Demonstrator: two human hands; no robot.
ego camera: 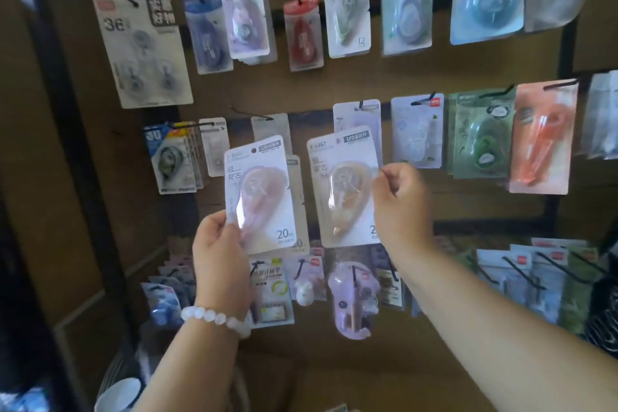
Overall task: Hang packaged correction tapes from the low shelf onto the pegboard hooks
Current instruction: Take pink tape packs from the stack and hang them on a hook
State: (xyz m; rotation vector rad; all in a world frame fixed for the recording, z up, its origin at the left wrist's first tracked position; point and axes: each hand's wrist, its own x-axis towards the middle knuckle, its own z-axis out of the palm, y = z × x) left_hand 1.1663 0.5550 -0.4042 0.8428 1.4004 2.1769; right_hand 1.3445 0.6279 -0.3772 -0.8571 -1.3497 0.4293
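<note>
My left hand (222, 251) grips the lower left corner of a white card holding a pink correction tape (259, 192), with at least one more pack stacked behind it. My right hand (399, 201) pinches the right edge of a white card with a beige correction tape (344, 186). Both packs are held up in front of the middle row of the pegboard (301, 90). Just above the pink pack, a black hook (250, 114) carries a single pale pack. Behind the top of the beige pack hangs a lilac pack on another hook (360, 106).
Rows of packaged correction tapes hang on black hooks above, beside and below my hands, including a green pack (481, 134) and an orange pack (541, 140) at the right. A dark upright post (77, 150) stands at the left. Low down lie more packs (164, 301) and a white cup (117, 395).
</note>
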